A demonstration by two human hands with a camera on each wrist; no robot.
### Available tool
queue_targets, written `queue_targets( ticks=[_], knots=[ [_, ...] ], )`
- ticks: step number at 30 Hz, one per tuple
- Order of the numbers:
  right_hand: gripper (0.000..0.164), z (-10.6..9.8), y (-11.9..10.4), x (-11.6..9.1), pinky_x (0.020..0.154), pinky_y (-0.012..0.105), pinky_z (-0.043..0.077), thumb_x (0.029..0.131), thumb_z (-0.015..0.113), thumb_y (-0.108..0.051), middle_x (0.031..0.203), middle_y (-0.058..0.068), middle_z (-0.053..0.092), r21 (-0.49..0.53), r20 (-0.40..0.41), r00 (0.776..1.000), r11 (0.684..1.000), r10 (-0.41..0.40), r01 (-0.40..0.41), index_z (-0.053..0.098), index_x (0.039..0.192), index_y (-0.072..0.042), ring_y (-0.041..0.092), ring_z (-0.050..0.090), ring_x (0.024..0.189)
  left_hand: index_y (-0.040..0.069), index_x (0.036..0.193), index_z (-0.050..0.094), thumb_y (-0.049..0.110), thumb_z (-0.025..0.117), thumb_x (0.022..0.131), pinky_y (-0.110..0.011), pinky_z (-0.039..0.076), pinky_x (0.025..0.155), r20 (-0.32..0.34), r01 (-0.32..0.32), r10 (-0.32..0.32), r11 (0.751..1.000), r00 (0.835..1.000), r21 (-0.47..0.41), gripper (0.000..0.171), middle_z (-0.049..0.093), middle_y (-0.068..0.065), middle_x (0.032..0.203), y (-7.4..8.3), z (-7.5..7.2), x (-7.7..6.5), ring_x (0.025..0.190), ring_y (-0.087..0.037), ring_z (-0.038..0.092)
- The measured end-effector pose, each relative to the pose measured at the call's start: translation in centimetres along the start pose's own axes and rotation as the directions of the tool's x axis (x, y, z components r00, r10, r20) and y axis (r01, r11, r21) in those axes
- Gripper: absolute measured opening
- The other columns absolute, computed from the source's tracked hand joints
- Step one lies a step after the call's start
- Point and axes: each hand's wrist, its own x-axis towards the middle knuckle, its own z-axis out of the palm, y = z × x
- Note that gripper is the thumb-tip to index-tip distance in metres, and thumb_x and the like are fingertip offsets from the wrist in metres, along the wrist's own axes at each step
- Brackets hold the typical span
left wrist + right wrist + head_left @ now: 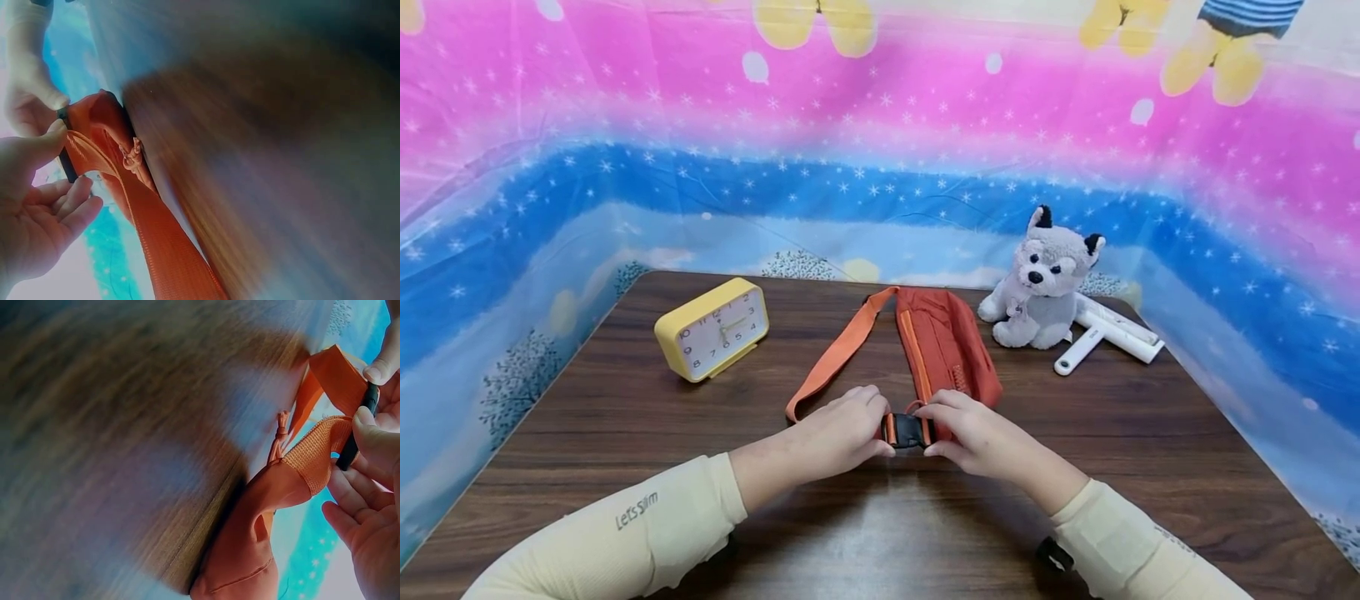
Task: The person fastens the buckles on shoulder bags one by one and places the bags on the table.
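A rust-orange waist bag [951, 342] lies on the table, its orange strap [842, 354] looping out to the left. At its near end, a black plastic buckle [908, 431] is joined into one piece. My left hand [842, 433] pinches the buckle's left end between thumb and fingers. From the other side my right hand [973, 433] pinches its right end. In the left wrist view the strap [169, 250] runs down from the buckle. The right wrist view shows the buckle [357, 434] edge-on, held off the table, with the webbing attached at both ends.
A yellow alarm clock [715, 329] stands at the back left of the dark wooden table [880, 533]. At the back right sits a grey plush dog [1041, 279], with a white T-shaped tool [1082, 350] and a white boxy item [1123, 329] beside it. A patterned cloth [880, 133] hangs behind.
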Motion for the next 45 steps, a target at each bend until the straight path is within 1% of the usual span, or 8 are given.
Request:
queue_targets(
  ticks=[7, 11, 15, 21, 27, 32, 37, 45],
  knots=[
    [0.039, 0.1, 0.0, 0.0, 0.08, 0.028, 0.047, 0.079, 0.077, -0.018, 0.104, 0.002, 0.056, 0.001, 0.006, 1.0, 1.0, -0.003, 0.003, 0.061, 0.111, -0.004, 0.011, 0.052, 0.092, 0.004, 0.098, 0.056, 0.036, 0.071, 0.083, -0.026, 0.043, 0.067, -0.005, -0.031, 0.031, 0.999, 1.0, 0.025, 0.038, 0.045, 0.001, 0.085, 0.0, 0.0, -0.3, 0.076, -0.014, 0.044],
    [0.038, 0.1, 0.0, 0.1, 0.079, 0.027, 0.046, 0.079, 0.077, -0.02, 0.104, 0.001, 0.056, 0.001, 0.005, 1.0, 1.0, 0.001, -0.001, 0.061, 0.11, -0.005, 0.011, 0.052, 0.091, 0.004, 0.098, 0.055, 0.037, 0.071, 0.083, -0.027, 0.043, 0.067, -0.005, -0.035, 0.036, 0.998, 0.999, 0.053, 0.04, 0.045, 0.0, 0.085, 0.0, 0.0, -0.4, 0.077, -0.015, 0.044],
    [0.038, 0.4, -0.1, 0.1, 0.082, 0.029, 0.046, 0.08, 0.076, -0.022, 0.106, 0.002, 0.057, -0.006, 0.034, 0.999, 1.0, 0.012, -0.012, 0.061, 0.111, -0.005, 0.012, 0.054, 0.093, 0.005, 0.097, 0.055, 0.039, 0.072, 0.082, -0.027, 0.043, 0.065, 0.023, -0.03, 0.029, 0.996, 0.999, 0.085, 0.04, 0.044, 0.0, 0.084, 0.0, 0.2, -0.5, 0.076, -0.015, 0.044],
    [0.038, 0.7, -0.5, 0.0, 0.082, 0.029, 0.047, 0.079, 0.076, -0.024, 0.105, 0.0, 0.058, -0.027, 0.081, 0.996, 0.999, 0.035, -0.033, 0.062, 0.111, -0.008, 0.011, 0.054, 0.093, 0.005, 0.097, 0.056, 0.04, 0.07, 0.083, -0.028, 0.044, 0.067, 0.066, -0.058, 0.05, 0.989, 0.997, 0.136, 0.041, 0.045, 0.0, 0.084, 0.1, 0.7, -0.5, 0.077, -0.015, 0.045],
    [0.041, 1.1, -0.6, 0.1, 0.078, 0.03, 0.048, 0.076, 0.079, -0.025, 0.099, 0.001, 0.059, -0.07, 0.071, 0.997, 0.998, 0.008, -0.003, 0.063, 0.11, -0.007, 0.013, 0.056, 0.088, 0.005, 0.097, 0.056, 0.038, 0.072, 0.082, -0.027, 0.043, 0.067, 0.087, -0.087, 0.073, 0.983, 0.994, 0.164, 0.04, 0.046, -0.001, 0.085, 0.1, 0.7, -0.4, 0.077, -0.016, 0.045],
    [0.042, 1.7, -0.7, 0.3, 0.078, 0.033, 0.048, 0.073, 0.081, -0.026, 0.099, 0.003, 0.061, -0.118, 0.045, 0.999, 0.992, -0.029, 0.034, 0.064, 0.106, -0.005, 0.015, 0.059, 0.087, 0.005, 0.097, 0.057, 0.037, 0.073, 0.081, -0.026, 0.042, 0.064, 0.112, -0.103, 0.084, 0.98, 0.99, 0.172, 0.039, 0.045, -0.001, 0.084, 0.0, 0.6, -0.5, 0.075, -0.015, 0.044],
    [0.043, 2.2, -0.9, 0.5, 0.079, 0.033, 0.048, 0.071, 0.083, -0.027, 0.1, 0.002, 0.061, -0.15, 0.036, 0.998, 0.987, -0.054, 0.059, 0.064, 0.104, -0.006, 0.016, 0.059, 0.087, 0.006, 0.096, 0.057, 0.037, 0.074, 0.08, -0.026, 0.042, 0.062, 0.141, -0.093, 0.07, 0.983, 0.987, 0.161, 0.039, 0.045, -0.001, 0.083, -0.1, 0.7, -0.6, 0.075, -0.015, 0.043],
    [0.042, 2.7, -1.1, 0.9, 0.077, 0.034, 0.048, 0.072, 0.082, -0.031, 0.093, 0.001, 0.06, -0.208, 0.074, 0.996, 0.975, -0.059, 0.073, 0.065, 0.101, -0.007, 0.016, 0.059, 0.084, 0.006, 0.098, 0.057, 0.037, 0.075, 0.079, -0.028, 0.043, 0.063, 0.205, -0.05, 0.014, 0.983, 0.979, 0.175, 0.04, 0.045, 0.0, 0.082, -0.1, 1.0, -0.5, 0.076, -0.015, 0.044]
  ],
)
